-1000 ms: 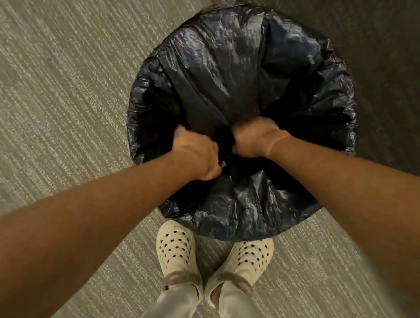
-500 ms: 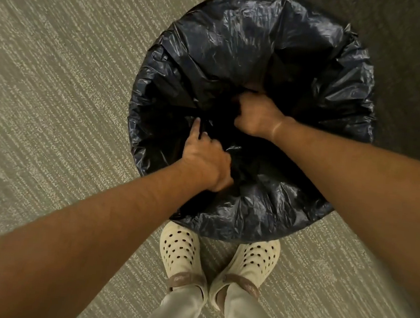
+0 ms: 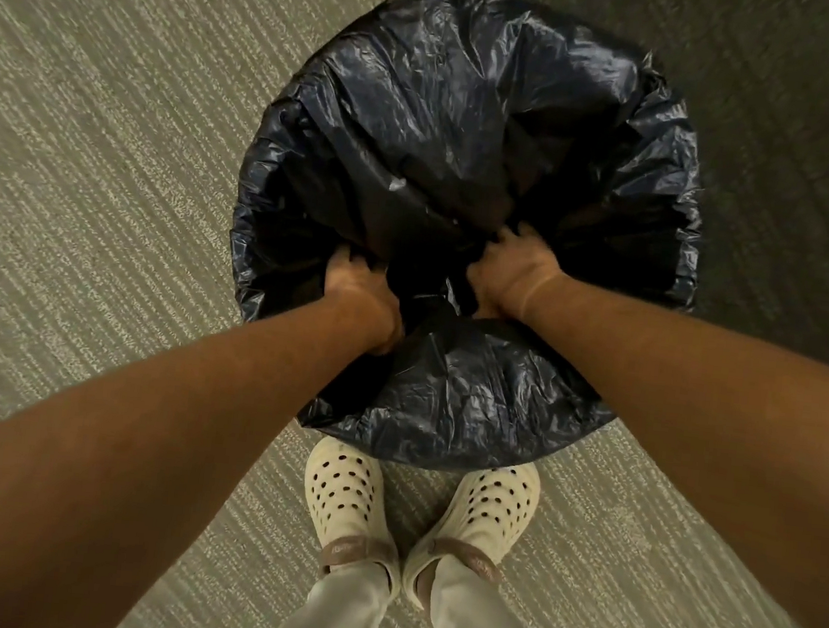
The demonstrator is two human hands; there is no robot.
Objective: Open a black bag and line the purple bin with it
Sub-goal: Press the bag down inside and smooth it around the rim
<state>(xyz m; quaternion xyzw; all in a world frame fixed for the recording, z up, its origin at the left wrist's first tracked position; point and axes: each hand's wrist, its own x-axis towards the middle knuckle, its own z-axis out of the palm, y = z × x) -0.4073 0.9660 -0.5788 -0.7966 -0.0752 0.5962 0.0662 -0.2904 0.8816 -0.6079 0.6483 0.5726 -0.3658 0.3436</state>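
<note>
A shiny, crinkled black bag drapes over a round bin just ahead of my feet and hides the bin entirely; no purple shows. The plastic hangs over the rim all around and puffs up in the middle. My left hand grips a fold of the bag near the left front. My right hand grips another fold close beside it, fingers dug into the plastic. A dark gap in the bag lies between the two hands.
Grey-beige striped carpet covers the floor to the left and front. A darker carpet strip runs behind and to the right. My cream perforated clogs stand right against the bin's near side.
Both hands have come back toward me from the bag's middle. The left hand moved left and the right hand dropped lower, and both now clutch folds near the front.
</note>
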